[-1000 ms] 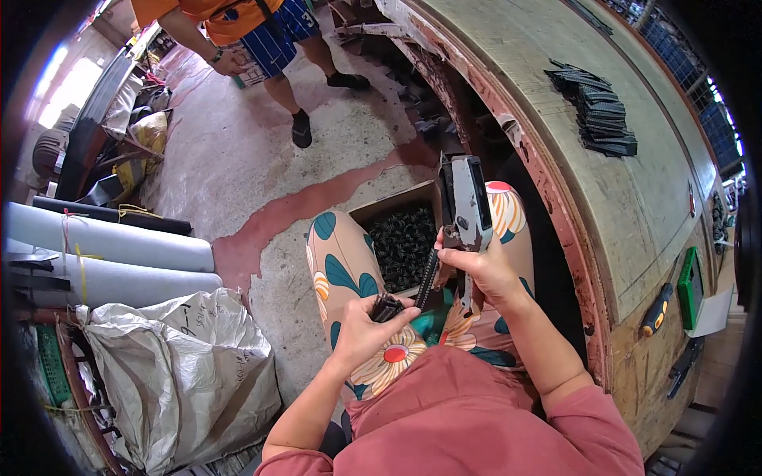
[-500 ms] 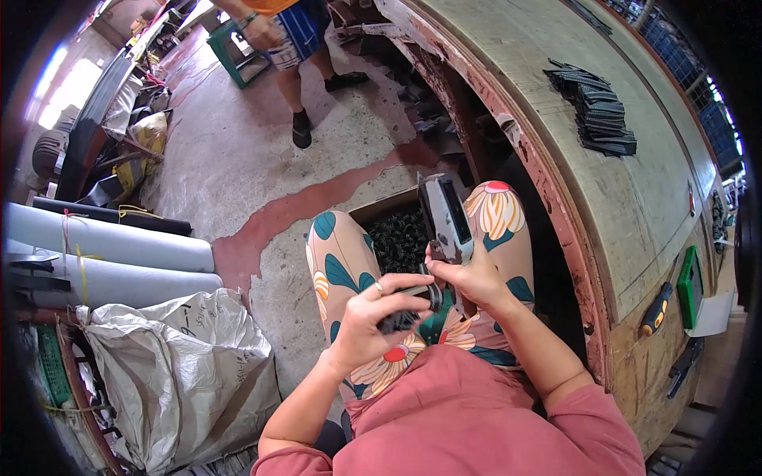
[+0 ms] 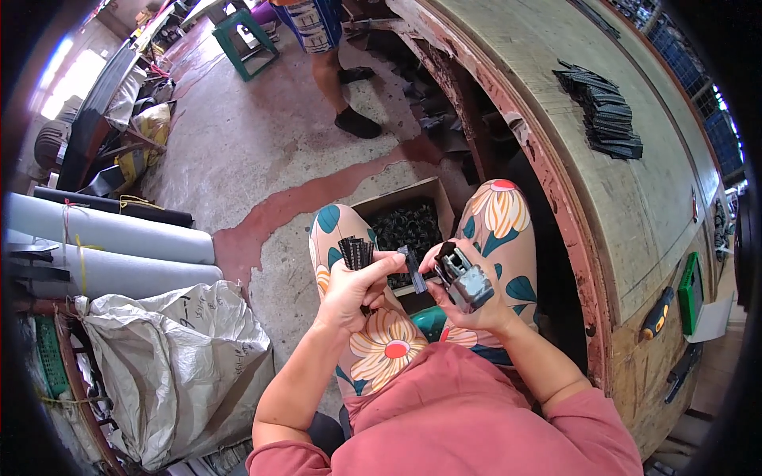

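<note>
My left hand [image 3: 349, 295] is closed around a fanned bundle of short black strips [image 3: 356, 252], patterned with fine pale marks. Its thumb and forefinger reach toward a short black piece of strip [image 3: 414, 271], which stands between my two hands; my right fingertips are close by. In my right hand [image 3: 486, 314] is a worn, grey-and-black metal tool that looks like a hand stapler [image 3: 471, 285], end toward me. Just beyond my hands, between my knees, a cardboard box [image 3: 446, 203] holds many small curled black pieces [image 3: 401, 226].
A wooden worktable [image 3: 548, 103] on my right bears a pile of black strips [image 3: 607, 119], a screwdriver [image 3: 658, 313] and a green tray [image 3: 693, 293]. White sacks [image 3: 175, 365] and pale rolls [image 3: 119, 234] lie left. A person [image 3: 321, 71] stands ahead near a green stool [image 3: 238, 47].
The stapler-like tool has tipped from upright to pointing toward me. My left hand has turned, bringing the strip bundle up. The person ahead has shifted to the right.
</note>
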A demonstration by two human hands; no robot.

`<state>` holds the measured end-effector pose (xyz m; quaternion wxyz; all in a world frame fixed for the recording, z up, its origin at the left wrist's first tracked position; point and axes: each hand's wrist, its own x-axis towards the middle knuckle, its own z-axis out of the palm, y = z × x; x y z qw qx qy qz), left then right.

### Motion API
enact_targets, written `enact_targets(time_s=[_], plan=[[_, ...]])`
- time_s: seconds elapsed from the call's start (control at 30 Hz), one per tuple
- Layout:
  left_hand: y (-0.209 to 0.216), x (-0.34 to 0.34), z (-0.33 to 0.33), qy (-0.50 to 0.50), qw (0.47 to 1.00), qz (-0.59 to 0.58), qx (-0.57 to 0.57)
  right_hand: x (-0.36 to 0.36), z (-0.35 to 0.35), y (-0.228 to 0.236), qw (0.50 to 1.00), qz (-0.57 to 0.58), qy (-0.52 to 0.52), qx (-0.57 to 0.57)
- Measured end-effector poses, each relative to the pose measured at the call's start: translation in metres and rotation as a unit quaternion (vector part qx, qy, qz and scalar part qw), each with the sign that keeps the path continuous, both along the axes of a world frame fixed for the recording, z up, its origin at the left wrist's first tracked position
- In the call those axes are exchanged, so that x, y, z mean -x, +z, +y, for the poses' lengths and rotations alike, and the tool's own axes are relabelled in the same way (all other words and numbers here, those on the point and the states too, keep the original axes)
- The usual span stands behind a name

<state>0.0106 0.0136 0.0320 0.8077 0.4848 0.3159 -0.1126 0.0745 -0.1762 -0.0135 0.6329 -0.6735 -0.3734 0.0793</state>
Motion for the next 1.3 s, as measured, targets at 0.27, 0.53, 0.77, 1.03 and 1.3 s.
enact_targets(time_s=[0.27,0.53,0.77,1.03,1.3], plan=[[-0.004,0.001,-0.009,0.012,1.0,-0.006,0.015,0.005,0.005,0.014,0.999,-0.007,-0.024,0.03],[-0.003,0.004,-0.025,0.05,0.997,-0.041,-0.04,0.01,0.02,0.019,0.976,0.185,-0.112,0.009],[-0.008,0.006,-0.031,0.068,0.994,-0.068,-0.058,0.009,0.016,0.016,0.971,0.204,-0.103,0.07],[-0.02,0.008,-0.037,0.091,0.975,-0.135,-0.15,0.011,0.02,0.018,0.976,0.18,-0.116,0.03],[-0.021,0.007,-0.041,0.085,0.973,-0.113,-0.183,0.012,0.021,0.022,0.971,0.199,-0.127,0.038]])
